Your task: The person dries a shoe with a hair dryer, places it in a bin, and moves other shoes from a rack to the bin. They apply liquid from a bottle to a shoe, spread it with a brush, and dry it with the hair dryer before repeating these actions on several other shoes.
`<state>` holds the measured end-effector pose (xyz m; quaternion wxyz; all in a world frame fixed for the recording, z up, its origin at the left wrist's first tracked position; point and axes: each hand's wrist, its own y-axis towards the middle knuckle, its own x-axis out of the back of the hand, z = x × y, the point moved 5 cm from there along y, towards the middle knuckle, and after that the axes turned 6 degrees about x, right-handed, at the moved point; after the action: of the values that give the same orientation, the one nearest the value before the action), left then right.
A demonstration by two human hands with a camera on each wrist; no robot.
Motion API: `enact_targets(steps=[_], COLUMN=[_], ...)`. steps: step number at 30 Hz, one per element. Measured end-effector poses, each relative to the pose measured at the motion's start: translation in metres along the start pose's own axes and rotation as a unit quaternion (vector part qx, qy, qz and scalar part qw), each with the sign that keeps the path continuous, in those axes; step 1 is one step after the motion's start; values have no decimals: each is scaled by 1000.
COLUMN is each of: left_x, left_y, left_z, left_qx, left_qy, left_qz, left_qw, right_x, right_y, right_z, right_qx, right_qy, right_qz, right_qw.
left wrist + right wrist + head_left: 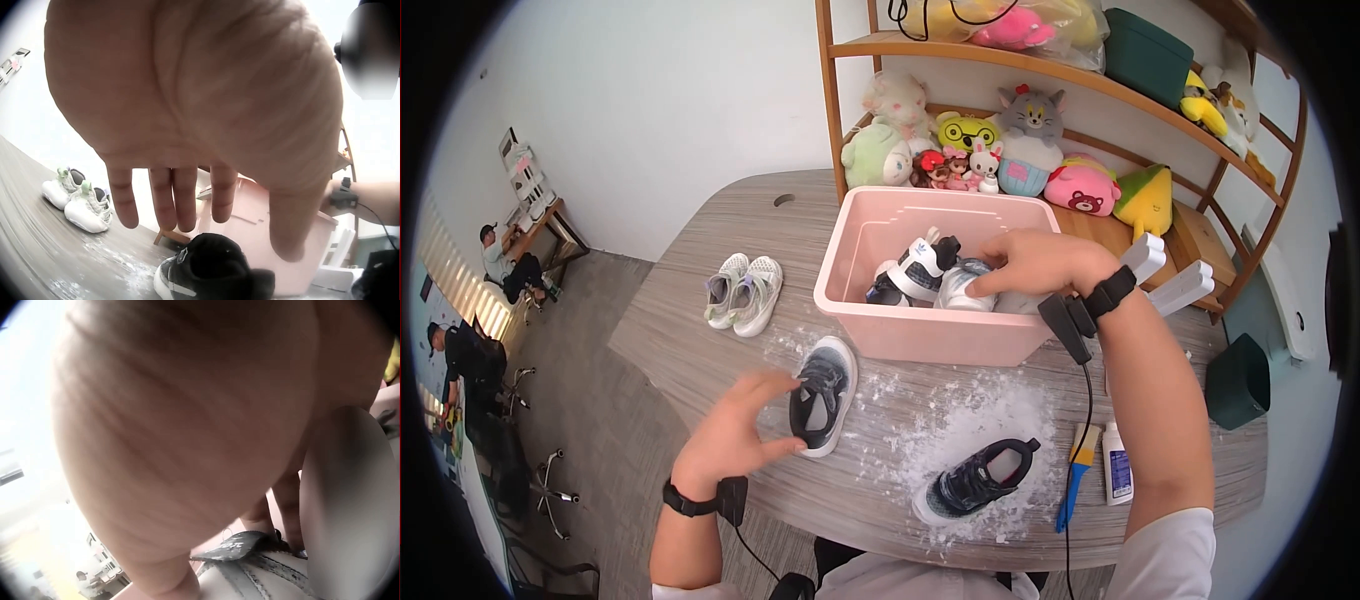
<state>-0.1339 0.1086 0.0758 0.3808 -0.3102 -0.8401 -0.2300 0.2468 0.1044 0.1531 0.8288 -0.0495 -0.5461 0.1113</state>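
In the head view my right hand (1035, 262) reaches into the pink bin (945, 335), its thumb and fingers gripping a grey-white shoe (967, 285). Next to that shoe in the bin lies a white and black shoe (922, 268). My left hand (735, 430) is at the dark grey shoe (822, 395) standing on the table, thumb and fingers spread around its heel end; whether they touch is unclear. The left wrist view has the fingers hanging straight above the black heel (215, 262). A second dark shoe (980, 480) lies amid white powder.
White shoes (745, 293) stand together at the table's left. A yellow-blue brush (1078, 475) and a white bottle (1117, 465) lie at the right. Behind the bin, a wooden shelf (1000, 65) holds plush toys. A dark green bin (1238, 385) is at the far right.
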Motion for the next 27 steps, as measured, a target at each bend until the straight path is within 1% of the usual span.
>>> enact_targets(steps=[1, 2, 4, 5, 6, 8, 9, 11, 13, 14, 15, 16, 18, 19, 20, 21, 22, 23, 24, 25, 26, 27], left_x=[-2, -6, -14, -18, -21, -22, -23, -27, -31, -34, -38, -41, -47, -46, -42, -38, -33, -25, -18, -11, -7, 3], left_y=[-1, -4, -8, -9, -10, -12, -12, -14, -16, -16, -16, -16, -14, -13, -12, -11, -11, -12, -12, -15, -17, -20], left_z=[1, 2, 5, 8, 10, 10, 10, 12, 14, 15, 16, 20, 26, 26, 26, 25, 23, 21, 18, 16, 16, 14], left_qx=[-1, 6, 14, 19, 25, 34, 42, 53, 65, 68, 71, 72, 79, 80, 84, 88, 88, 109, 128, 165, 165, 113], left_qy=[-3, 8, 20, 22, 25, 20, 16, 7, -2, 13, 29, 26, 31, 29, 10, -8, -8, -25, -41, -57, -55, -43], left_qz=[0, 8, 17, 13, 8, -1, -7, -10, -12, 3, 17, 19, 56, 57, 49, 41, 41, 32, 22, 10, 11, -34], left_qw=[1000, 1000, 1000, 999, 999, 999, 999, 999, 998, 998, 997, 997, 995, 995, 995, 995, 995, 993, 991, 985, 985, 992], right_x=[-6, -6, 9, 9, 8, 6, -1, -20, -29, -31, -29, -23, -13, -14, -15, -20, -23, -20, -22, -24, -25, -20], right_y=[10, 20, 39, 45, 55, 70, 81, 111, 113, 113, 110, 104, 92, 92, 90, 85, 77, 66, 63, 64, 63, 53], right_z=[-4, -16, 7, 24, 42, 69, 64, 48, 50, 49, 44, 42, 39, 31, 27, 27, 39, 46, 43, 40, 39, 42], right_qx=[89, 88, -7, -23, -21, -17, -16, -24, -14, -6, 4, 3, 60, 60, 60, 82, 104, 67, 65, 80, 96, 103], right_qy=[27, 27, -14, -27, -28, -150, -151, -203, -210, -218, -172, -172, -50, -1, -2, 37, 75, 40, 41, 26, 11, -31], right_qz=[-93, -92, -76, -29, -28, -23, -23, -52, -52, -51, -73, -71, 1, 12, 14, 40, 65, 84, 82, 68, 55, -6], right_qw=[991, 991, 997, 999, 999, 988, 988, 977, 976, 975, 982, 983, 997, 998, 998, 995, 990, 993, 994, 994, 994, 994])
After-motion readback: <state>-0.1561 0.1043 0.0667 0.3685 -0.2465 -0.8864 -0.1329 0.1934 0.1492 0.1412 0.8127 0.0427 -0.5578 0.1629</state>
